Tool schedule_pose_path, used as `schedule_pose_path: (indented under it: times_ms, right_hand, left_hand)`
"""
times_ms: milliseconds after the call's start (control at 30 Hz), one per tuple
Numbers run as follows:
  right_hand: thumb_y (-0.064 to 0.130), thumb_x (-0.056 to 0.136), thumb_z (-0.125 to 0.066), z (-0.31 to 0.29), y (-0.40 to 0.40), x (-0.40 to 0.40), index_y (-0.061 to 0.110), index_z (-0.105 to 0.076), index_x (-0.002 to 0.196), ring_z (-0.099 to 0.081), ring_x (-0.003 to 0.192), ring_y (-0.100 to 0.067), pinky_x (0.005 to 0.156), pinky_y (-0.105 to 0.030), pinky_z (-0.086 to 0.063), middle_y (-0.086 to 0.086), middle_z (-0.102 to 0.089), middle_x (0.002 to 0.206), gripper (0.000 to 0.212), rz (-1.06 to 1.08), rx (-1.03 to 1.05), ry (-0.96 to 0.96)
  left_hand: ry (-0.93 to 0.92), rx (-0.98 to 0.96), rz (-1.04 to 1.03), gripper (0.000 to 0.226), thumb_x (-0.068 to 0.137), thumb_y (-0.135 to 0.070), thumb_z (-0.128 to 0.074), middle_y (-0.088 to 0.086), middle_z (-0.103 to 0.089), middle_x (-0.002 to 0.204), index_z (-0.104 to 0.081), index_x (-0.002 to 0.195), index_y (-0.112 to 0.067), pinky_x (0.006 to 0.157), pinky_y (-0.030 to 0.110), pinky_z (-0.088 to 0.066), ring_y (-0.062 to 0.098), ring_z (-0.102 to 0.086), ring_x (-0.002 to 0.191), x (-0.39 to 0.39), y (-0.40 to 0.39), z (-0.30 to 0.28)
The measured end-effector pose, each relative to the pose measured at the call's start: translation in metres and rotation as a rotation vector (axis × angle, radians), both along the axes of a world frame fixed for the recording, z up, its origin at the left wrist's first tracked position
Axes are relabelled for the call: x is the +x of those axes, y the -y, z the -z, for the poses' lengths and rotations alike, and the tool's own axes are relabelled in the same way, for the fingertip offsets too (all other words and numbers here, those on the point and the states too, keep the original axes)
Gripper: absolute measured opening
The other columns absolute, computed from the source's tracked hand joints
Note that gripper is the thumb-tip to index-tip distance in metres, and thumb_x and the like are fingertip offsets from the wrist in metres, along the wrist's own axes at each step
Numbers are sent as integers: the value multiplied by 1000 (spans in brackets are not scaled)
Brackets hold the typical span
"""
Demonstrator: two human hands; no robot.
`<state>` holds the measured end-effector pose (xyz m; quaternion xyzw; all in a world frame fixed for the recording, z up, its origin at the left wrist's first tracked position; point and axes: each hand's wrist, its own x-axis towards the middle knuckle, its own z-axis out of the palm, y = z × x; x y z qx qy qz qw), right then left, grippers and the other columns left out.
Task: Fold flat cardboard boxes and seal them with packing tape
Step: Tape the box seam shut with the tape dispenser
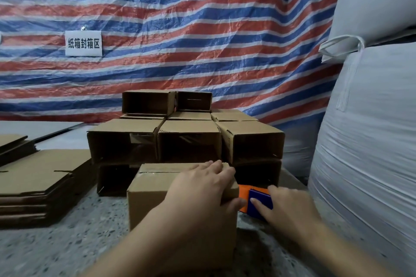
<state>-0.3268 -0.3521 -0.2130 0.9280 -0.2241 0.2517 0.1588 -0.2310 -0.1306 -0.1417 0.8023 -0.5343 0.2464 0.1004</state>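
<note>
Two bare forearms are reaching in from the bottom edge, nearest the camera, over a speckled grey bench. At the far left, a stack of flat cardboard blanks is lying on the bench, with a second, smaller pile sitting behind it. Moving right, a folded cardboard box is standing on the bench directly in front of the person, its top flaps closed and a strip of clear tape running along the seam. The left hand is resting on the right part of the box top, fingers curling over the far edge and the thumb pressing against the right side, so it is gripping the box. Behind the box, a pile of assembled boxes is lying with the open ends facing the camera, two more perched on top. Just beside the box on the right, the right hand is holding an orange and blue tape dispenser, fingers wrapping over it and the thumb lying on its blue face. On the wall behind, a red, white and blue striped tarp is hanging with a white sign fixed to it. At the far right, large white sacks are standing stacked.
</note>
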Motion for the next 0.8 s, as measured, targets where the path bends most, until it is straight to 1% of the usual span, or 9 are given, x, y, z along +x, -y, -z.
schedule_pose_path:
  times_ms: [133, 233, 300, 367, 433, 533, 600, 733, 800]
  right_hand:
    - [78, 91, -25, 27, 0, -1, 32, -59, 100, -64, 76, -6, 65, -23, -49, 10, -69, 89, 58, 43, 23, 9]
    - [78, 91, -24, 34, -4, -3, 33, -55, 105, -63, 76, -5, 68, -23, -51, 11, -67, 89, 56, 84, 89, 7]
    - [77, 92, -17, 27, -8, -4, 33, -51, 108, -63, 90, -8, 84, -30, -50, 10, -67, 102, 57, 121, 122, -31]
    - [75, 93, -12, 12, -14, -3, 31, -52, 127, -55, 120, -16, 106, -41, -37, 3, -60, 130, 68, 183, 168, -49]
    - [73, 93, -11, -13, -25, -4, 27, -42, 148, -36, 142, -15, 117, -40, -26, 1, -42, 154, 78, 50, 380, 114]
    - [77, 88, -18, -54, -54, -1, 33, -28, 156, -26, 140, 3, 110, -22, -22, 14, -29, 161, 81, -406, 1090, 466]
    - [78, 86, -24, -72, -73, 7, 34, -22, 158, -24, 142, 5, 111, -21, -20, 16, -25, 163, 84, -626, 1406, 530]
    - [77, 86, -21, -75, -97, 28, 25, -17, 160, -19, 150, -6, 122, -33, -17, 7, -18, 167, 91, -744, 1590, 493]
    - [71, 95, -18, -65, -101, 36, 23, -19, 160, -25, 145, -5, 116, -27, -28, 5, -20, 166, 80, -730, 1617, 468]
  left_hand:
    - [-9, 10, 0, 71, 90, -74, -34, -3, -31, 158, -24, 149, -35, 116, 35, -22, 18, -25, 146, -2, -1, -1]
    - [-11, 13, 5, 71, 90, -74, -34, -4, -30, 158, -24, 149, -36, 116, 35, -22, 18, -25, 146, 0, 0, -1]
    - [-9, 13, 7, 72, 89, -75, -33, -4, -28, 159, -22, 149, -37, 116, 35, -21, 18, -23, 147, 1, 1, 0]
    - [-9, 21, 0, 78, 85, -79, -33, -5, -24, 161, -18, 150, -38, 116, 35, -20, 17, -21, 148, 3, 1, 0]
    - [-21, 44, -13, 88, 80, -84, -38, -6, -19, 162, -13, 151, -40, 116, 36, -19, 16, -17, 149, 3, 1, 0]
    - [-31, 89, -24, 98, 75, -85, -47, -6, -14, 163, -9, 153, -39, 118, 37, -16, 16, -13, 150, 2, 2, -2]
    - [-34, 100, -19, 101, 74, -84, -50, -6, -12, 164, -9, 154, -38, 118, 36, -16, 16, -12, 150, 0, 1, -5]
    - [-23, 112, -18, 107, 73, -83, -52, -5, -12, 164, -7, 155, -32, 119, 32, -13, 15, -11, 150, -3, -2, -10]
    - [-7, 119, -22, 111, 75, -78, -58, -3, -13, 164, -4, 157, -26, 119, 29, -10, 14, -12, 150, -5, -2, -10]
